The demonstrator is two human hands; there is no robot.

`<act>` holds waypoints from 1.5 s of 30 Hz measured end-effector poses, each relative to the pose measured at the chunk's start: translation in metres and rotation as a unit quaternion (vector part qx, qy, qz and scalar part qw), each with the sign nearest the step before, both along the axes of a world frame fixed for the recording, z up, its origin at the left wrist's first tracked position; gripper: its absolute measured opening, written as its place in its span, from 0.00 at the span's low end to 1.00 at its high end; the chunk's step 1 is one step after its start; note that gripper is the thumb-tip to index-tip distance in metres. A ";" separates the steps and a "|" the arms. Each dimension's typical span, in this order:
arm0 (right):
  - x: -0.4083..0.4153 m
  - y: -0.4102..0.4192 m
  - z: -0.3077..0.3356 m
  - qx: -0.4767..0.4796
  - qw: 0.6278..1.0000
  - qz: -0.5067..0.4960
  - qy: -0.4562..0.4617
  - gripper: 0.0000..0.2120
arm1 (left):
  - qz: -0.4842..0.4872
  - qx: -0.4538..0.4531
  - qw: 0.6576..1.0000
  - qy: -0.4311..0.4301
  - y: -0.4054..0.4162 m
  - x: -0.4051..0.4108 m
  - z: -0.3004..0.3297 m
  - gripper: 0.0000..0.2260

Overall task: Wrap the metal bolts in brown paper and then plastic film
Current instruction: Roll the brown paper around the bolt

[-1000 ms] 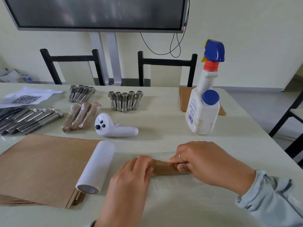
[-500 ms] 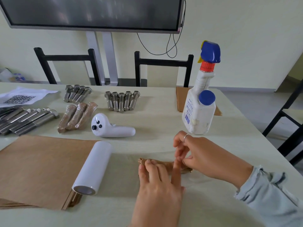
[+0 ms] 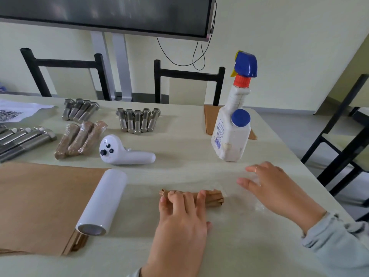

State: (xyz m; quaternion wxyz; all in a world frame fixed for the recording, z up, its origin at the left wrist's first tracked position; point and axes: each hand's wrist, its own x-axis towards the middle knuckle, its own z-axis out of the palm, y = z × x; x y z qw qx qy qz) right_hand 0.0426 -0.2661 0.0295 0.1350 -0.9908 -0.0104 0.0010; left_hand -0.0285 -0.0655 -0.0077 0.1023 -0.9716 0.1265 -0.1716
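A bolt wrapped in brown paper [image 3: 214, 198] lies on a sheet of clear plastic film [image 3: 235, 208] spread on the table. My left hand [image 3: 180, 222] rests on the wrapped bolt, fingers laid flat over its left half. My right hand [image 3: 273, 188] lies to the right of it, fingers spread and straight on the film. The white film roll [image 3: 103, 200] sits on a stack of brown paper [image 3: 40, 200] at the left. Three finished wrapped bolts [image 3: 79, 139] lie further back, with bare metal bolts [image 3: 137, 120] beside them.
A white controller [image 3: 123, 151] lies mid-table. A spray bottle [image 3: 233, 124] stands at the right on more brown paper [image 3: 208, 120]. More bolts [image 3: 79, 108] and long bolts [image 3: 22, 139] lie at the left, by a printed sheet [image 3: 18, 111]. Black chairs stand behind and right.
My right hand let go of the wrapped bolt's right end and moved right onto the film, fingers spreading. My left hand shifted to lie flat on the bolt.
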 end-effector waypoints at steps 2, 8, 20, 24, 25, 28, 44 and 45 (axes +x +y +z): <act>-0.003 0.001 -0.015 -0.025 1.000 -0.002 0.004 0.22 | 0.004 0.002 1.000 -0.003 0.000 0.000 -0.001 0.28; -0.003 0.005 -0.023 0.063 0.996 0.042 -0.055 0.06 | 0.015 0.016 1.000 -0.014 -0.001 -0.002 -0.002 0.28; -0.001 0.016 0.010 0.528 0.847 0.017 0.057 0.17 | 0.015 0.000 0.999 -0.031 0.000 0.000 -0.003 0.28; 0.001 0.050 0.018 0.508 0.851 0.099 0.094 0.17 | 0.001 -0.022 0.998 -0.051 0.000 0.002 -0.004 0.28; 0.001 0.059 0.017 0.475 0.864 0.130 0.106 0.16 | -0.004 -0.027 0.998 -0.051 0.000 0.002 -0.004 0.28; 0.002 0.078 0.011 0.377 0.890 0.207 0.153 0.11 | -0.011 -0.035 0.998 -0.053 0.001 0.003 -0.006 0.24; 0.015 0.069 0.006 0.473 0.831 0.177 0.235 0.22 | -0.013 -0.085 0.987 -0.133 0.010 0.001 -0.007 0.13; 0.015 0.066 0.006 0.512 0.814 0.160 0.225 0.21 | -0.010 -0.073 0.987 -0.144 0.010 0.003 -0.008 0.14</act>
